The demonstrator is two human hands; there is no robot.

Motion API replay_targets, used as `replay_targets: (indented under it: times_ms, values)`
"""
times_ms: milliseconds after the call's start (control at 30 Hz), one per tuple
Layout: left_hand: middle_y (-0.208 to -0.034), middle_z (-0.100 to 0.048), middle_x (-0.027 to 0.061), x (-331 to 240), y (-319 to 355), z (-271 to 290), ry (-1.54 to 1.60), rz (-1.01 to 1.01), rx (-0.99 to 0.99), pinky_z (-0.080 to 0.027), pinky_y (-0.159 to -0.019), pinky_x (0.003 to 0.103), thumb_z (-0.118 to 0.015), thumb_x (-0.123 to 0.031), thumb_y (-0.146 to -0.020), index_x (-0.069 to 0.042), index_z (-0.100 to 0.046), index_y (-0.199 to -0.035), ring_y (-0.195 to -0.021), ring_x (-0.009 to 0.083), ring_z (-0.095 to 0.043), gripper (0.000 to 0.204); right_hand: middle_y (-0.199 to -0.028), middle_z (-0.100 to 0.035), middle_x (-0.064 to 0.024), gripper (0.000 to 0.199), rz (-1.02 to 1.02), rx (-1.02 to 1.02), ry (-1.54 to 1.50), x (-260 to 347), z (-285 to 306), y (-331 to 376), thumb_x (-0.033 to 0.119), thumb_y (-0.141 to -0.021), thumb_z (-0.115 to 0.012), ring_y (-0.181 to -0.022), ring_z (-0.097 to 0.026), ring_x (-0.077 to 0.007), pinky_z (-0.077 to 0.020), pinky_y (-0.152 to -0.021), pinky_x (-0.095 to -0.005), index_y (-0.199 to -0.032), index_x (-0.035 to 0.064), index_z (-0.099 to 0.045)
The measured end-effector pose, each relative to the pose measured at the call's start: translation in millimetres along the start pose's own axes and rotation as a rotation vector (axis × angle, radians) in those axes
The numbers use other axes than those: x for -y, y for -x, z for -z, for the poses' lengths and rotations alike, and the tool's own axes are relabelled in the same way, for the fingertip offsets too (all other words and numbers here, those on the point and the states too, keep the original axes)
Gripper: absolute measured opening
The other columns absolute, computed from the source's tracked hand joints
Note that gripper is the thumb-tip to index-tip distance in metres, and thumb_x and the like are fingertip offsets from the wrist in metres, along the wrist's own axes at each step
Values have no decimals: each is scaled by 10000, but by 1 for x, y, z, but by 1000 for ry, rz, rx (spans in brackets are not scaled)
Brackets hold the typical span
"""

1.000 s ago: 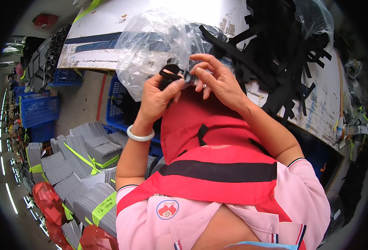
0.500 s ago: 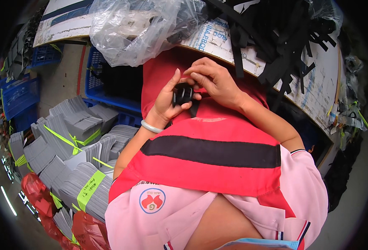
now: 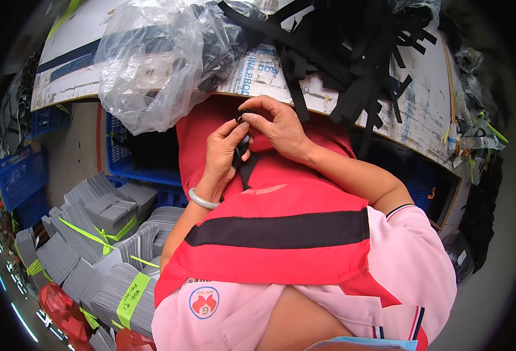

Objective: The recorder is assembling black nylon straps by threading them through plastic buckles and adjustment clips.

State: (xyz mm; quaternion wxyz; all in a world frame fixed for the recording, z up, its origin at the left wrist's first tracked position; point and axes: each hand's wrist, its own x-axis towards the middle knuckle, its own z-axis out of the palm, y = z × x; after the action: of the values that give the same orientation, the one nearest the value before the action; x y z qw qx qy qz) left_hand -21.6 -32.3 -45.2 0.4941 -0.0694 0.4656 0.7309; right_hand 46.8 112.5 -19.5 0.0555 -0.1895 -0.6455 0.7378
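Close together over my lap, both hands work on small black parts. My left hand (image 3: 223,149) is closed around a black plastic buckle (image 3: 238,157), mostly hidden by the fingers and palm. Between the fingertips of both hands sits a small black end (image 3: 240,119); whether it belongs to the buckle or to a strap cannot be made out. My right hand (image 3: 281,130) pinches it with thumb and forefinger. A black webbing strap (image 3: 247,170) hangs below the left hand against the red apron (image 3: 275,257).
Ahead stands a worn white table (image 3: 410,123) with a pile of black straps (image 3: 351,70) and a clear plastic bag (image 3: 152,70) overhanging its edge. To the left are a blue crate (image 3: 117,149) and bundled grey sheets (image 3: 82,234) tied with yellow-green bands.
My left hand has turned, so the buckle is now mostly covered. Both hands' fingertips have come together on the small black end. The view has shifted, showing more of the table.
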Motion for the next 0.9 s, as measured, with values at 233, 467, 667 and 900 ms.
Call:
replay_targets:
  times_ms: [233,467,667,900]
  values:
    - [-741,-619,38,-11,-9,-5,-6,-42,83,-436,-427,204,-653,-135,-921,-13,-660,-1032,-567,85,-560,165,-1004,-637,-56,154,136,43,188,9,14,-23,130,-914,-652,-905,-599,-126,-487,-774,-260,-1012,10,-650]
    - [-792,-662,46,-29,-5,-2,-284,-128,12,-416,-412,193,-678,-130,-901,1,-678,-1013,-556,53,-543,172,-1069,-655,-76,365,473,-416,1374,47,96,-99,253,-791,-727,-1042,-576,-277,-433,-936,-378,-1128,130,-662]
    - [-699,-620,0,-38,-1,-1,-384,-194,0,-382,-403,187,-697,-137,-889,5,-693,-997,-499,38,-507,178,-911,-695,-49,224,704,-401,1145,59,113,-104,240,-834,-698,-873,-631,-255,-495,-796,-366,-1031,133,-712]
    - [-681,-601,-26,-44,-2,-3,-446,-191,17,-371,-402,185,-710,-154,-879,-11,-695,-979,-474,23,-485,175,-974,-691,-59,312,569,-301,1089,61,109,-106,276,-822,-720,-912,-636,-246,-511,-837,-350,-1100,141,-686]
